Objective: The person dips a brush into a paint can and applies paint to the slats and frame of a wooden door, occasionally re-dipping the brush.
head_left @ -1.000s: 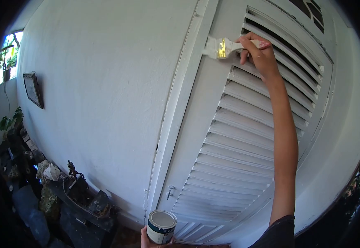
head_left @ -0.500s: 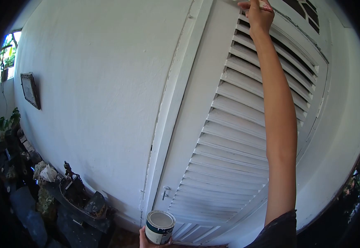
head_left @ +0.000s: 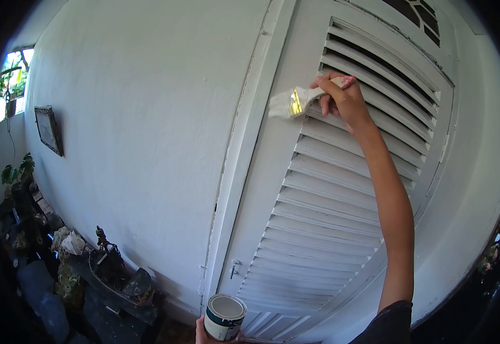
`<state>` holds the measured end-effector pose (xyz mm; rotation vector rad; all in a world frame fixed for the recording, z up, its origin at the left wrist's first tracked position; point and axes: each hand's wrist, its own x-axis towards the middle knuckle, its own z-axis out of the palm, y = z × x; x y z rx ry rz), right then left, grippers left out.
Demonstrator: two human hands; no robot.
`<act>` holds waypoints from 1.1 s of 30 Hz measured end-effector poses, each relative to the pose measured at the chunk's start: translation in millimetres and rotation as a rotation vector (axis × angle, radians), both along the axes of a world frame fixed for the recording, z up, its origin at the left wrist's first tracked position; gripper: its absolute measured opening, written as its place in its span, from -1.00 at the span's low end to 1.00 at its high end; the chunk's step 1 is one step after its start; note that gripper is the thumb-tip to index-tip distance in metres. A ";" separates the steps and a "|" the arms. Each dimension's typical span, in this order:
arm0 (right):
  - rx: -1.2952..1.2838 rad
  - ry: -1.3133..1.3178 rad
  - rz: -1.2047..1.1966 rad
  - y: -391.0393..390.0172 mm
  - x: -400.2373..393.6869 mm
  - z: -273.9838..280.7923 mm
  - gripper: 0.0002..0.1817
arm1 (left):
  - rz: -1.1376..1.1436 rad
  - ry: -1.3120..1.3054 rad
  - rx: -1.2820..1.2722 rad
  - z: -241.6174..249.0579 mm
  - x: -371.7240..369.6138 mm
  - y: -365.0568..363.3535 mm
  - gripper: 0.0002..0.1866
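Paint can (head_left: 224,316) sits at bottom centre of your view, held from below by your left hand (head_left: 203,333); only a few fingers show at the frame edge, curled round its base, so the rest of the grip can't be told. Can has a white body w/ a dark teal band; there's print on the label but it's too small to read, no brand legible. Lid is off, pale paint inside.

Your right hand (head_left: 342,102) is up high, arm fully extended, fingers closed tight on the handle of the paintbrush (head_left: 295,103). Handle end looks pinkish-red; ferrule is brass-coloured, no marking readable. Bristles point left, loaded white, touching the door stile just beside the louvred shutter panel (head_left: 342,195), near its upper slats.

Door frame (head_left: 244,155) runs btwn the stile and the white wall (head_left: 141,126). Small latch (head_left: 235,267) sits low on the door, above the can.

Left side: framed picture (head_left: 48,129) on the wall, contents not legible. Below it, a low ledge w/ dark clutter, a small figurine (head_left: 102,238) and potted plants (head_left: 16,172). Window (head_left: 8,86) w/ greenery at far left. Your own forearm crosses in front of the louvres' right part.
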<state>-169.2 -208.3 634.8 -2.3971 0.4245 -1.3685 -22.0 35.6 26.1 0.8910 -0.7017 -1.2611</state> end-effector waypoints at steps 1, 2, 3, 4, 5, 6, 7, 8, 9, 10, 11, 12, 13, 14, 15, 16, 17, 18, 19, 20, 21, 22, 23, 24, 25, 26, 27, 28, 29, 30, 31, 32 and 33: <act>0.027 0.004 0.028 -0.1 -0.9 -3.6 -0.78 | 0.008 0.144 0.010 -9.7 -1.3 -1.4 -0.17; 0.052 0.007 0.055 -0.1 -1.5 -5.5 -0.78 | 0.025 0.034 -0.018 -6.9 -1.5 0.3 -0.16; 0.029 -0.004 0.037 0.1 0.6 -4.8 -0.77 | 0.041 -0.076 -0.048 -3.6 -1.8 2.4 -0.14; 0.006 -0.037 0.029 -1.9 3.9 -0.9 -0.77 | 0.057 -0.186 -0.079 1.0 -2.5 4.3 -0.13; -0.016 -0.069 0.023 -6.4 8.5 5.8 -0.77 | 0.030 -0.214 -0.086 6.7 -3.8 7.4 -0.19; -0.040 -0.101 0.017 -11.7 13.1 14.3 -0.76 | 0.004 -0.240 -0.093 13.1 -5.5 11.1 -0.24; -0.103 -0.135 0.012 -17.5 17.9 25.6 -0.75 | -0.021 -0.266 -0.101 16.6 -6.2 11.9 -0.30; -0.148 -0.182 -0.003 -20.6 24.4 38.3 -0.75 | -0.093 0.061 -0.041 7.2 -6.1 7.3 -0.35; -0.192 -0.230 -0.018 -23.9 31.6 51.9 -0.75 | -0.166 0.387 0.019 -6.5 -6.1 -0.4 -0.39; -0.236 -0.278 -0.033 -26.6 37.6 65.5 -0.74 | -0.238 0.714 0.081 -20.0 -5.9 -5.9 -0.41; -0.281 -0.324 -0.068 -28.7 42.2 80.8 -0.75 | -0.244 0.890 0.161 -6.5 -4.9 -5.8 -0.42; -0.322 -0.369 -0.103 -28.5 47.0 95.7 -0.75 | -0.247 1.068 0.245 17.6 -3.6 -2.2 -0.42; -0.360 -0.413 -0.139 -28.7 51.6 108.8 -0.74 | -0.247 1.245 0.332 30.0 -3.3 0.3 -0.41; -0.398 -0.481 -0.120 -29.1 55.9 120.9 -0.74 | -0.239 1.225 0.308 23.8 -3.2 -2.3 -0.42; -0.434 -0.550 -0.102 -28.8 59.4 131.6 -0.74 | -0.231 1.203 0.286 11.8 -1.8 -7.0 -0.43; -0.471 -0.619 -0.086 -29.0 61.2 140.2 -0.74 | -0.225 1.182 0.264 0.5 -2.7 -9.8 -0.44; -0.524 -0.644 -0.122 -28.7 61.0 147.0 -0.72 | -0.195 0.918 0.162 -6.8 -6.6 -8.7 -0.45; -0.576 -0.669 -0.159 -28.6 58.7 152.0 -0.70 | -0.165 0.652 0.064 -14.1 -10.4 -5.9 -0.45; -0.629 -0.696 -0.194 -30.0 56.3 153.8 -0.68 | -0.135 0.384 -0.034 -21.1 -12.6 -4.3 -0.46; -0.641 -0.656 -0.184 -34.8 54.2 151.0 -0.68 | -0.131 0.480 0.006 -14.1 -13.6 -2.2 -0.48; -0.654 -0.615 -0.173 -41.5 53.0 145.8 -0.68 | -0.127 0.575 0.045 -1.2 -14.5 0.3 -0.49; -0.666 -0.573 -0.162 -48.1 52.8 140.3 -0.69 | -0.121 0.673 0.083 5.2 -14.7 2.4 -0.51; -0.695 -0.490 -0.168 -48.7 51.5 123.5 -0.71 | -0.135 0.586 0.094 -9.7 -12.1 -0.2 -0.50; -0.677 -0.461 -0.121 -48.8 51.1 102.7 -0.71 | -0.149 0.498 0.106 -35.1 -6.9 -5.7 -0.50; -0.661 -0.431 -0.071 -47.5 51.9 81.0 -0.72 | -0.163 0.413 0.114 -49.6 -5.0 -9.0 -0.49; -0.641 -0.401 -0.025 -46.0 48.2 55.8 -0.72 | -0.145 0.558 0.141 -48.0 -4.1 -6.7 -0.48; -0.570 -0.347 -0.058 -42.3 40.7 26.3 -0.72 | -0.125 0.703 0.168 -40.2 -1.7 -5.4 -0.46; -0.505 -0.293 -0.087 -36.0 32.8 -3.0 -0.72 | -0.105 0.849 0.187 -33.8 -0.5 -6.9 -0.44; -0.425 -0.255 -0.051 -27.5 25.5 -35.3 -0.76 | -0.094 0.799 0.168 -31.9 -1.0 -4.0 -0.42; -0.309 -0.203 -0.007 -17.5 17.1 -69.3 -0.77 | -0.085 0.748 0.151 -30.3 -2.0 -0.1 -0.41; -0.216 -0.178 -0.021 -10.7 7.6 -103.2 -0.77 | -0.080 0.695 0.128 -27.5 -2.5 0.5 -0.39; -0.086 -0.190 -0.029 0.8 -0.9 -138.4 -0.75 | -0.083 0.641 0.101 -23.8 -4.4 -1.5 -0.37; 0.048 -0.213 -0.036 12.5 -11.3 -174.5 -0.76 | -0.094 0.582 0.080 -20.2 -4.4 -2.4 -0.36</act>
